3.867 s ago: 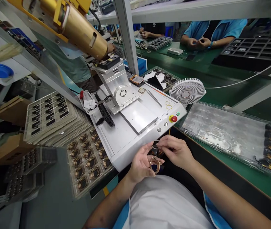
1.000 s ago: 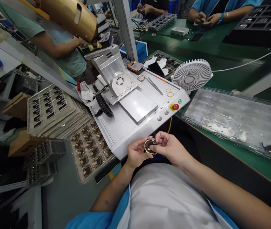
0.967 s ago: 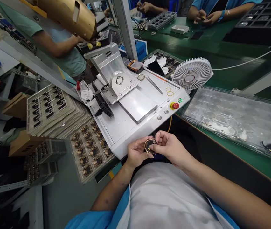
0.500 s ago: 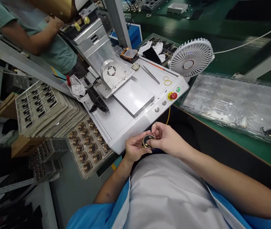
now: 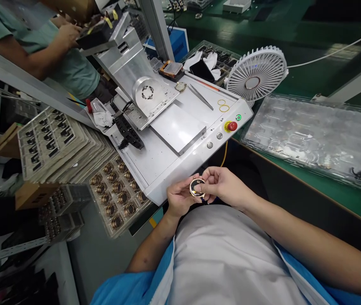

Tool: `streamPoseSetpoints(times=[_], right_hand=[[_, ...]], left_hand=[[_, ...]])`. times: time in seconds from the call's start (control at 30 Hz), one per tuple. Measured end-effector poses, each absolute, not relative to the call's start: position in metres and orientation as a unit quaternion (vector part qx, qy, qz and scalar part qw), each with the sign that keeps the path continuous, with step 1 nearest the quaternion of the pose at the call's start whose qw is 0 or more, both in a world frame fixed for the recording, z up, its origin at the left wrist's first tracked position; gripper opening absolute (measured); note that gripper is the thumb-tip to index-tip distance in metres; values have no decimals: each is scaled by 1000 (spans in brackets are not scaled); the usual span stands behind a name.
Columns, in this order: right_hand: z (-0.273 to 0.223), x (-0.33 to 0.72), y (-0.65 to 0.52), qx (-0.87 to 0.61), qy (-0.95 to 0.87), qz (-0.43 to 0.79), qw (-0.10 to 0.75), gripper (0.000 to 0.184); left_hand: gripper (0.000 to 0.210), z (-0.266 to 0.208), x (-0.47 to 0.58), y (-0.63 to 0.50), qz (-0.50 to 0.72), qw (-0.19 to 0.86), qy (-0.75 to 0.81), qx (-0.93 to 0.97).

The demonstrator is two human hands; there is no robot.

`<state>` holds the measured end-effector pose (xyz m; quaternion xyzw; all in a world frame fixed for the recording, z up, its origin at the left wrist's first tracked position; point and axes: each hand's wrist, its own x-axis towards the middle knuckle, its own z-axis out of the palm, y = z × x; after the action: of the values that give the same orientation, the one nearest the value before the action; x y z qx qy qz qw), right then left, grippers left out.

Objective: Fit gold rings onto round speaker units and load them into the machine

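Note:
Between my hands, just in front of my body, is a round watch case (image 5: pixel 195 192) with a gold rim and a dark inside. My left hand (image 5: pixel 179 197) is closed around its left side, thumb and fingers on the rim. From the other side my right hand (image 5: pixel 223 186) grips it, the thumb laid over the dark inside and the fingers behind the right edge. Beyond my hands stands a white machine (image 5: pixel 168 186) with a metal plate (image 5: pixel 179 129) on top. Tweezers (image 5: pixel 201 97) and two yellow rings (image 5: pixel 223 106) lie on its surface.
Left of the machine, a clear tray (image 5: pixel 117 197) carries rows of round gold-rimmed parts, near stacked trays (image 5: pixel 50 140). A white fan (image 5: pixel 256 76) and a plastic tray (image 5: pixel 310 131) are on the right. A red stop button (image 5: pixel 231 126) juts from the machine front. A co-worker (image 5: pixel 47 55) stands at upper left.
My right fingers have shifted lower on the watch case, and the thumb now lies across its inside. The case has tilted to face me more. The co-worker's arms have moved slightly.

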<state>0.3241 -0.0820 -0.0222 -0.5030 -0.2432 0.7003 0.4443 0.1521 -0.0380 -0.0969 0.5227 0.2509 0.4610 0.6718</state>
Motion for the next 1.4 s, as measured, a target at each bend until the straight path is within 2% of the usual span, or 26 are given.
streamPoseSetpoints(times=[0.1, 0.23, 0.47, 0.63, 0.7, 0.83, 0.97, 1.1, 1.17, 1.27, 1.4], right_hand=[[-29, 324, -87, -498, -239, 709, 438, 54], [-39, 320, -91, -484, -199, 710, 471, 61], [-37, 308, -88, -464, -195, 699, 508, 61], [-31, 314, -66, -473, -264, 699, 468, 59], [-28, 329, -47, -501, -280, 662, 482, 60], [-19, 364, -1, -586, -236, 526, 570, 53], [-13, 381, 24, -611, -241, 484, 578, 44], [-13, 375, 7, -591, -283, 466, 595, 46], [-14, 367, -14, -568, -316, 492, 579, 48], [-13, 352, -45, -544, -360, 564, 506, 48], [-12, 338, -68, -544, -393, 595, 441, 43]], left_hand=[[57, -102, 151, -40, 463, 659, 236, 544], [56, -102, 152, -41, 446, 650, 234, 569], [56, -92, 151, -45, 473, 635, 266, 550], [47, -82, 149, -40, 506, 622, 299, 518], [45, -75, 149, -37, 512, 633, 292, 502], [38, -62, 150, -33, 475, 675, 244, 509], [56, -60, 150, -32, 464, 647, 256, 549], [69, -65, 151, -34, 477, 570, 328, 583], [73, -66, 152, -35, 474, 536, 345, 607], [79, -65, 154, -36, 464, 503, 354, 637], [74, -63, 156, -36, 458, 478, 355, 660]])
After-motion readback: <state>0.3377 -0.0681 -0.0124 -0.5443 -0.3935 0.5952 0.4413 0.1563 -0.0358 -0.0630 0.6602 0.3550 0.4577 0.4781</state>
